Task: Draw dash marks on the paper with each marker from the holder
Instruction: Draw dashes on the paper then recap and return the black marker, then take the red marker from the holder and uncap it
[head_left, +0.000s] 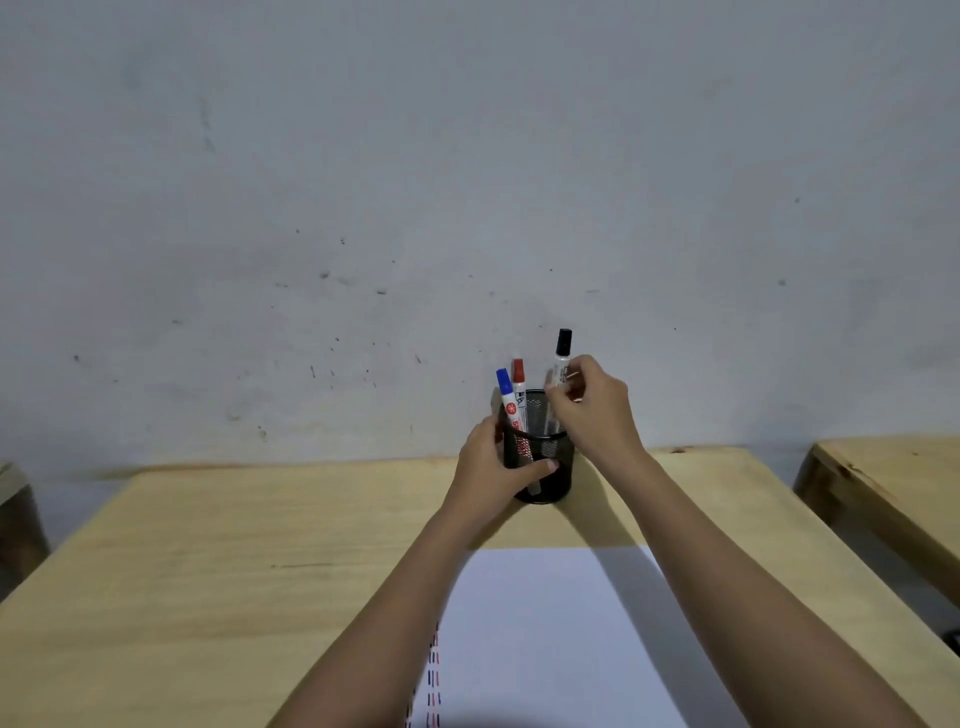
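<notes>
A black mesh holder (543, 462) stands near the far edge of the wooden table (208, 571), close to the wall. The left hand (488, 467) wraps around its side. The right hand (592, 410) pinches a black-capped marker (562, 358) upright above the rim. A blue marker (506, 397) and a red marker (519, 389) sit inside. The paper (545, 623), with dashes along its left edge, lies nearer the person.

We found the holder (540, 467) at the table's (208, 571) far edge, at twelve o'clock from the paper (545, 649). Two markers (511, 400) stood inside at its ten o'clock; a third (562, 358) rose at two o'clock. A second table (893, 478) lay at three o'clock.
</notes>
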